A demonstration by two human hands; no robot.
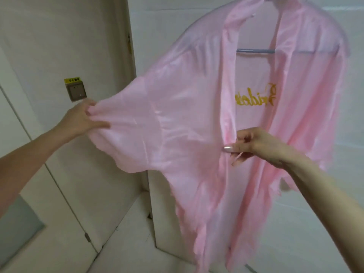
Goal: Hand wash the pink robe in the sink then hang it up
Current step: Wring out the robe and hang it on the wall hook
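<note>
The pink robe (177,119) hangs on a hanger (256,50) in the upper right, with gold lettering showing through on its inner back. My left hand (82,117) pinches the end of the robe's left sleeve and holds it stretched out sideways to the left. My right hand (248,144) pinches the robe's front edge near the middle, thumb and fingers curled on the fabric. The lower hem hangs loose toward the floor. The hanger's hook is cut off by the top of the frame.
A pale door (59,46) with a wall switch plate (75,91) stands at the left. A white wall (295,223) is behind the robe. A door hinge (87,237) shows low on the left, beside a tiled floor (126,243).
</note>
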